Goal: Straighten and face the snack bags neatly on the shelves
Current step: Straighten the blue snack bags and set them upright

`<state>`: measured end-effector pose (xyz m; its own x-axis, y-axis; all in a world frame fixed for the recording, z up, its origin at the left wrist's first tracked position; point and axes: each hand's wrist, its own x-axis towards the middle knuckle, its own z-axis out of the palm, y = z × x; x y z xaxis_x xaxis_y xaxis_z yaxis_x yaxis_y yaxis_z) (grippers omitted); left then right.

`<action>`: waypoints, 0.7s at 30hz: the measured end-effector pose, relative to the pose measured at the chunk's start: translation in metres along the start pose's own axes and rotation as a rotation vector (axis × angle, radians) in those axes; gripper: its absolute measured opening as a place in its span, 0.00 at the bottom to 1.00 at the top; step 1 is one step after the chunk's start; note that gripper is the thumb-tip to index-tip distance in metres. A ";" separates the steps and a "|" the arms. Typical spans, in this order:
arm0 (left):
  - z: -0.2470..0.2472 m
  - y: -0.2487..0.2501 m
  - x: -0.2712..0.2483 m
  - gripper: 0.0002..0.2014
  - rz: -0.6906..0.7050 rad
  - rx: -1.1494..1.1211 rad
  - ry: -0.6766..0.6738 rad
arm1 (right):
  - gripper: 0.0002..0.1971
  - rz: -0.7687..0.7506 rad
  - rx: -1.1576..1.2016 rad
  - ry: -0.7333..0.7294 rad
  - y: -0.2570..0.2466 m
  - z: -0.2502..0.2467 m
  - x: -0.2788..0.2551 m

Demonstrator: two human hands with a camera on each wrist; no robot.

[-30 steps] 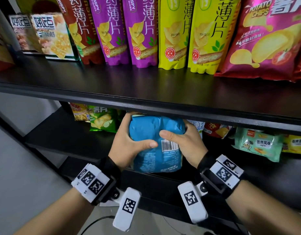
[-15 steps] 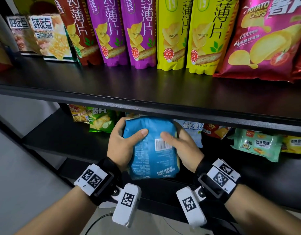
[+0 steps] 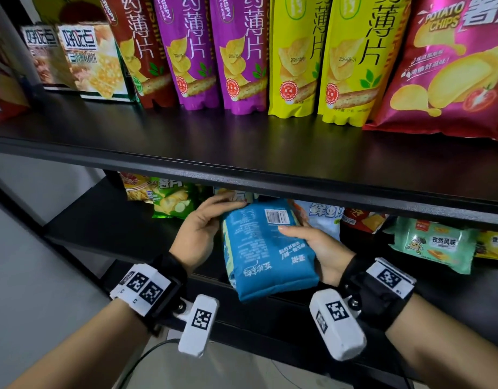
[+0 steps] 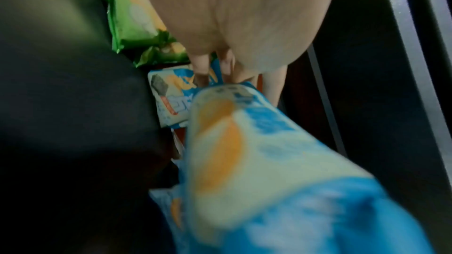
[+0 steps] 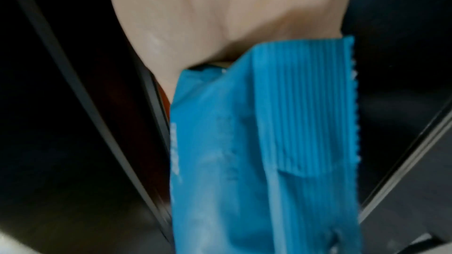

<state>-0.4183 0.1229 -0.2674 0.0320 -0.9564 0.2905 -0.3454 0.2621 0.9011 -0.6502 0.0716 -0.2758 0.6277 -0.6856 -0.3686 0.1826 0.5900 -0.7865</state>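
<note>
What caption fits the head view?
Right hand holds a blue snack bag, barcode side showing, at the lower shelf; left hand beside it.

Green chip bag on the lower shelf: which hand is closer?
Left. The left hand sits just right of the green chip bag, fingers on the blue bag's top edge. The right hand grips the blue bag's far side.

The blue bag (image 3: 266,248) is smooth plastic film with a soft sheen and a ribbed, saw-edged seal. Above it, the shelf (image 3: 242,153) is matt black board, and the purple bags (image 3: 214,51) standing on it are glossy foil-like plastic.
</note>
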 end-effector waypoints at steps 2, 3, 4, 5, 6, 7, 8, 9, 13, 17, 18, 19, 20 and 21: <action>-0.007 -0.002 -0.003 0.39 0.091 0.242 -0.187 | 0.20 0.107 0.016 0.011 -0.010 -0.004 -0.001; -0.007 -0.003 -0.006 0.41 0.148 0.406 -0.271 | 0.21 0.121 -0.004 0.047 -0.014 -0.005 0.001; -0.005 -0.004 -0.011 0.47 0.193 0.553 -0.327 | 0.18 0.112 -0.020 0.075 -0.018 -0.007 0.004; -0.001 -0.005 -0.015 0.53 0.238 0.633 -0.338 | 0.13 0.089 -0.034 0.104 -0.021 -0.005 0.005; 0.003 -0.003 -0.017 0.56 0.287 0.644 -0.308 | 0.11 0.079 -0.031 0.119 -0.024 -0.004 0.006; 0.006 0.000 -0.018 0.54 0.335 0.608 -0.263 | 0.10 0.094 -0.021 0.141 -0.024 -0.003 0.006; 0.007 0.000 -0.017 0.50 0.379 0.553 -0.208 | 0.10 0.153 -0.022 0.127 -0.023 -0.001 0.003; 0.007 0.000 -0.015 0.43 0.392 0.488 -0.149 | 0.16 0.238 -0.049 0.077 -0.022 0.001 -0.003; 0.006 0.001 -0.010 0.35 -0.004 -0.038 -0.018 | 0.37 0.306 -0.324 0.060 -0.011 -0.002 -0.006; 0.016 0.000 -0.006 0.22 -0.203 -0.407 0.021 | 0.35 -0.023 -0.095 0.115 0.002 0.004 0.006; 0.019 0.001 -0.006 0.21 -0.258 -0.471 0.012 | 0.34 -0.048 -0.018 0.053 0.006 0.007 0.006; 0.021 0.002 -0.006 0.21 -0.310 -0.518 0.005 | 0.32 -0.071 0.005 0.029 0.009 0.012 0.004; 0.023 0.002 -0.007 0.21 -0.354 -0.555 0.001 | 0.29 -0.102 -0.002 0.027 0.012 0.013 0.002; 0.024 0.003 -0.008 0.21 -0.393 -0.588 -0.002 | 0.27 -0.138 -0.035 0.051 0.015 0.014 0.001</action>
<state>-0.4421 0.1277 -0.2749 0.0481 -0.9946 -0.0919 0.2554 -0.0767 0.9638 -0.6358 0.0857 -0.2813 0.5593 -0.7804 -0.2795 0.2379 0.4740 -0.8478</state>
